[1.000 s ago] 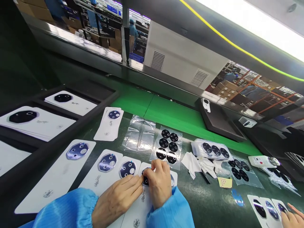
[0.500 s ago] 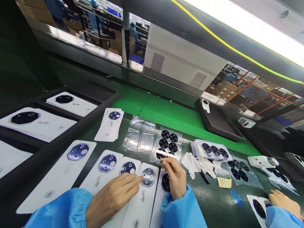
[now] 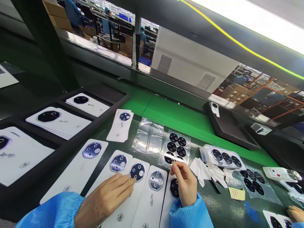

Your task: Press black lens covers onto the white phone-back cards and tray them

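My left hand (image 3: 108,198) lies with fingers stretched out over a row of white phone back panels. Its fingertips are at the lower edge of the dark blue octagonal camera patch (image 3: 137,172) on one panel. To the right is a panel with a greyer camera patch (image 3: 156,180). My right hand (image 3: 185,183) pinches thumb and index finger together above the rightmost panel, partly covering its black camera patch (image 3: 174,187). Whatever the pinch holds is too small to make out. A sheet of black round stickers (image 3: 174,147) lies just beyond it.
At left stands a black divided tray (image 3: 78,131) with stacked panels. Clear plastic sheets (image 3: 148,136), white cloths (image 3: 199,171), a stack of sticker sheets (image 3: 222,156) and a yellow note (image 3: 237,193) lie across the bench. Another person's hand (image 3: 295,212) is at the right edge.
The view has swung left, so the bench shifts rightward in the picture. My left hand has slid left, off the greyer camera patch. My right hand keeps its pinch near the rightmost panel.
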The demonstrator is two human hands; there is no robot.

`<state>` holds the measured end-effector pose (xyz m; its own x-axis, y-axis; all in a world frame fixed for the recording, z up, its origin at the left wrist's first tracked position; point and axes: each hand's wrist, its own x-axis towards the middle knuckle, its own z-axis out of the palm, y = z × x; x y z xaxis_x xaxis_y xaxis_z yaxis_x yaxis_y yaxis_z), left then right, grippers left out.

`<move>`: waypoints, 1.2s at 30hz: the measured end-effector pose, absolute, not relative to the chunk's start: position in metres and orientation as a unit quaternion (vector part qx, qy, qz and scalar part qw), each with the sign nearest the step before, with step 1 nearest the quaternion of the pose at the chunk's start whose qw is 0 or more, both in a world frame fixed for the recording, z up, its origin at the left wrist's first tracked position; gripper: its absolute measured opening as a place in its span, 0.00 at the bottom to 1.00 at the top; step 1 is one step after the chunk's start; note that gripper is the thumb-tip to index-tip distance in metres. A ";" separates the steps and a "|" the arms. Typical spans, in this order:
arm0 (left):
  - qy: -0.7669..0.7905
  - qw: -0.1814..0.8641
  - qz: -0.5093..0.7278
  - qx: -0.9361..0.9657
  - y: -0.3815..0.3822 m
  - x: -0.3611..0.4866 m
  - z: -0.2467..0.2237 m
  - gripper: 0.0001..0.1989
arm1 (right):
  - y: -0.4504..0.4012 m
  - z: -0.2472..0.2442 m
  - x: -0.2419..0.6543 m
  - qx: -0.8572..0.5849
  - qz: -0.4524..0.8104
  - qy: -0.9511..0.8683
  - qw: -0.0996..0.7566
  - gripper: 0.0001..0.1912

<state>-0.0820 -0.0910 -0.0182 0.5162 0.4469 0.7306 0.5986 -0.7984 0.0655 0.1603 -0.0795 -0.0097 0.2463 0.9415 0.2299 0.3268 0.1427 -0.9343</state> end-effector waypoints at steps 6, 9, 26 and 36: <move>-0.331 0.077 -0.405 -0.848 -0.098 -0.084 -0.032 0.19 | -0.076 -0.015 0.168 -0.570 0.270 -0.551 0.546 0.06; -0.332 0.088 -0.398 -0.851 -0.099 -0.086 -0.032 0.20 | -0.075 -0.017 0.167 -0.564 0.305 -0.508 0.575 0.09; -0.323 0.126 -0.375 -0.860 -0.094 -0.082 -0.027 0.21 | -0.083 0.002 0.123 -0.576 0.389 -0.556 0.456 0.07; -0.335 0.135 -0.391 -0.846 -0.098 -0.080 -0.033 0.21 | -0.079 -0.018 0.083 -0.510 0.216 -0.749 0.365 0.09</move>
<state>-0.0803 -0.0976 -0.0327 0.4692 0.4620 0.7526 0.6731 -0.7387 0.0339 0.0828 -0.0791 -0.0182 -0.2144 0.9207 0.3260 0.6050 0.3872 -0.6957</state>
